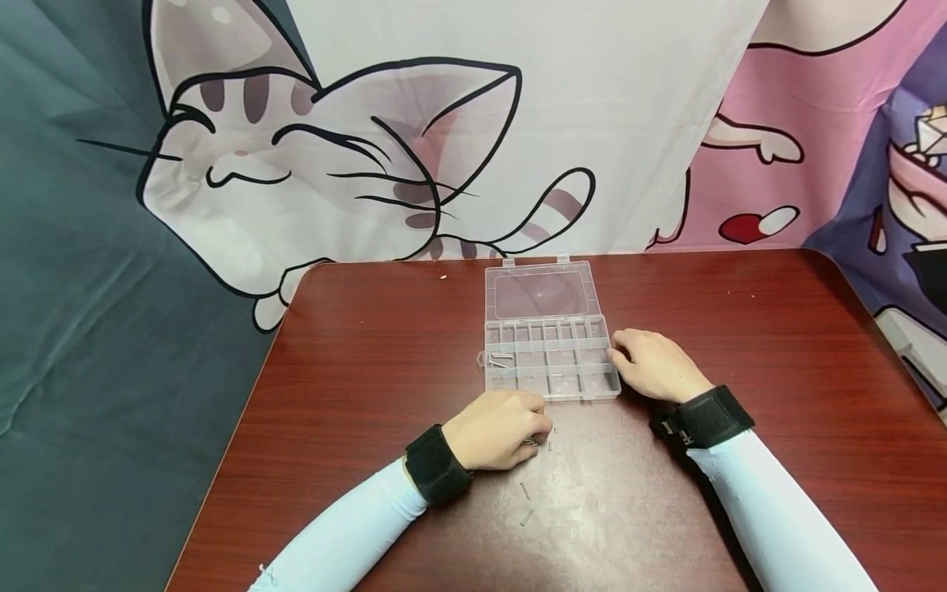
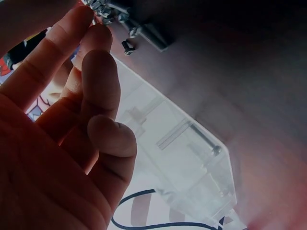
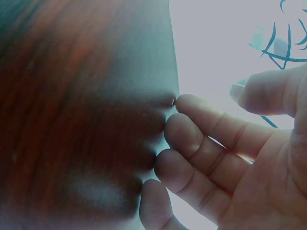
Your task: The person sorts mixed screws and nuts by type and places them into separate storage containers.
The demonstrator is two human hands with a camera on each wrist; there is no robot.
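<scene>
Pale sleeves (image 1: pixel 344 526) are stretched toward an open clear case (image 1: pixel 562 383) on a brown table (image 1: pixel 385 329). Before it, screws (image 2: pixel 106 14) are met by the left hand's (image 1: pixel 494 430) fingertips, whether pinched cannot be told; the right hand (image 1: pixel 657 366) is placed, loosely curved, thumb apart, beside the case's right edge.

Here's the clear plastic box (image 1: pixel 564 385), lying flat, lid (image 1: pixel 540 294) folded open behind, long screws (image 1: pixel 501 356) in a left-side compartment! Right hand (image 1: pixel 654 363) at its right edge; left hand (image 1: pixel 497 429), just in front, right at a cluster of metal screws (image 2: pixel 101 10), with loose screws (image 1: pixel 527 518) scattered nearer the front!
</scene>
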